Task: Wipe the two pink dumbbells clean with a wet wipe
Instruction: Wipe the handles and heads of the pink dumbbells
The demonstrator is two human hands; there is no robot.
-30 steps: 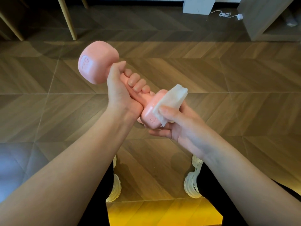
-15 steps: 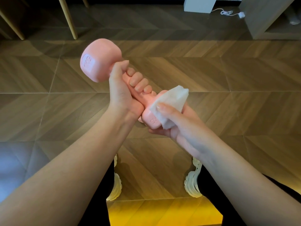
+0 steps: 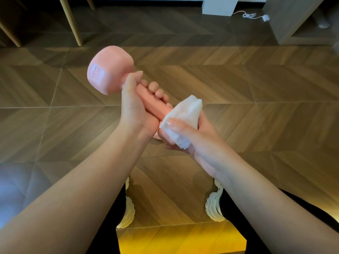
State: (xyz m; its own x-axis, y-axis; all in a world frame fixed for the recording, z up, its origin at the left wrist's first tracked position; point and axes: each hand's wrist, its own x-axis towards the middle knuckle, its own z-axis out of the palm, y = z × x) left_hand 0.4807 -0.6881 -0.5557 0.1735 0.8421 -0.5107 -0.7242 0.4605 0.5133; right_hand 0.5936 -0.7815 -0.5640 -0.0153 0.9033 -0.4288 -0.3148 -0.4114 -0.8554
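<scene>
A person holds a pink, matte-coated dumbbell with blocky rounded heads [image 3: 111, 70] in the air above the floor, tilted so that one head rises toward the far left and the other points down toward the person. The left hand [image 3: 133, 109] is clenched round the handle, thumb laid up toward the upper head and fingertips curling over the bar. The right hand [image 3: 194, 142] grasps a crumpled white wet wipe [image 3: 183, 116] and presses it round the lower head, thumb on top of the cloth and fingers cupped beneath; that head is almost wholly covered, with only a sliver of pink showing under the wipe.

Below lies a brown wood-grain floor laid in wide chevron panels [image 3: 266, 92], glossy enough to show soft reflections. Near its bottom edge a warm yellow glow [image 3: 174, 241] spreads across the boards, and toward the lower left it takes a bluish sheen. At the far left edge stand pale slanted wooden furniture legs [image 3: 72, 22]. Along the far edge sits a white rectangular block [image 3: 220, 5], with a white cable and plug [image 3: 254, 15] lying just beside it. A grey-brown cabinet with an open lower shelf [image 3: 286, 22] fills the far right corner. The person's black trouser legs [image 3: 236, 208] and white ribbed shoes [image 3: 213, 208] show under the forearms.
</scene>
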